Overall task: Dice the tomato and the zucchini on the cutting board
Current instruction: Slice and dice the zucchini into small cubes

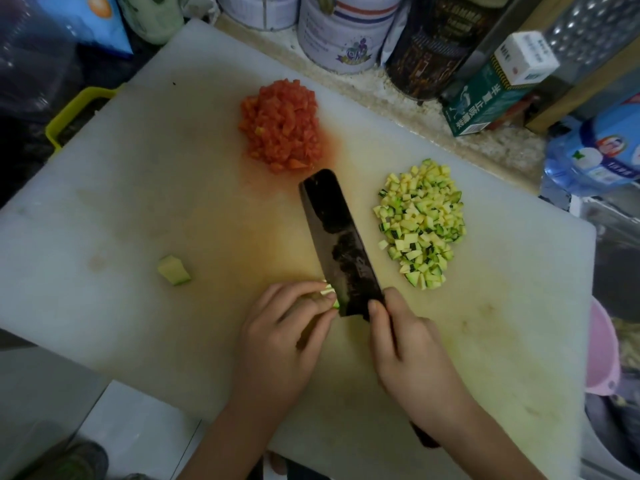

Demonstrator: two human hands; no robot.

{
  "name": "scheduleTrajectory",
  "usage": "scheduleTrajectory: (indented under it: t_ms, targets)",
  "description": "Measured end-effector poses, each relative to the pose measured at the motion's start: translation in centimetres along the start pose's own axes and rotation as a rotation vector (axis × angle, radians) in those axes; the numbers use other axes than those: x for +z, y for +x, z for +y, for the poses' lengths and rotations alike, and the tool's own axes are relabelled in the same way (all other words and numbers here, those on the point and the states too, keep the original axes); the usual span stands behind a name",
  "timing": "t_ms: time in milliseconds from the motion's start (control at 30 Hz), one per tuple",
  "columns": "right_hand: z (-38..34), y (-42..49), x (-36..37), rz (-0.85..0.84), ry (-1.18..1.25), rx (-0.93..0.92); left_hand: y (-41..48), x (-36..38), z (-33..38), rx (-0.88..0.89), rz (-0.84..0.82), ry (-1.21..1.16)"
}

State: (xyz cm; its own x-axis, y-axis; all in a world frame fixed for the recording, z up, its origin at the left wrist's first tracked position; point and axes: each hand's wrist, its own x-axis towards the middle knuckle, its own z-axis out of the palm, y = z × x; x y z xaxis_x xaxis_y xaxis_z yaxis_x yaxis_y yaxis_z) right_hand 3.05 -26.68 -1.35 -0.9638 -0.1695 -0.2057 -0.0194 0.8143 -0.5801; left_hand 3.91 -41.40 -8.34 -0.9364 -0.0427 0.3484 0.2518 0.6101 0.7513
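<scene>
zucchini strips (329, 291) bottom centre, tomato (282, 126) already diced up top | left hand (277, 327) pinches strips, right hand (408, 344) grips knife (341, 244) | I'd keep the left clawed back, blade against knuckles, small even cuts | chunk (174, 270) at left comes next, I reckon

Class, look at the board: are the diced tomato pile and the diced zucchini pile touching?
Apart. The head view shows a strip of bare board between the tomato pile and the zucchini pile.
</scene>
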Motion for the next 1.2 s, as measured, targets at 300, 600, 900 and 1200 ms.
scheduleTrajectory:
  t_ms: [300,600,900,1200]
  targets:
    - [0.5,-3.3,-2.2,0.084,0.041,-0.079,-0.3,-0.4,0.0,-0.193,0.039,-0.052]
    - [1.2,-3.6,-0.6,0.067,-0.02,-0.091,-0.3,-0.3,-0.3,-0.169,0.023,-0.032]
    - [-0.3,-3.8,-0.2,0.122,-0.183,-0.056,-0.2,-0.2,-0.4,-0.134,0.036,-0.026]
    - [-1.0,-3.8,1.3,0.054,-0.276,0.042,0.0,-0.2,-0.4,-0.151,0.055,-0.041]
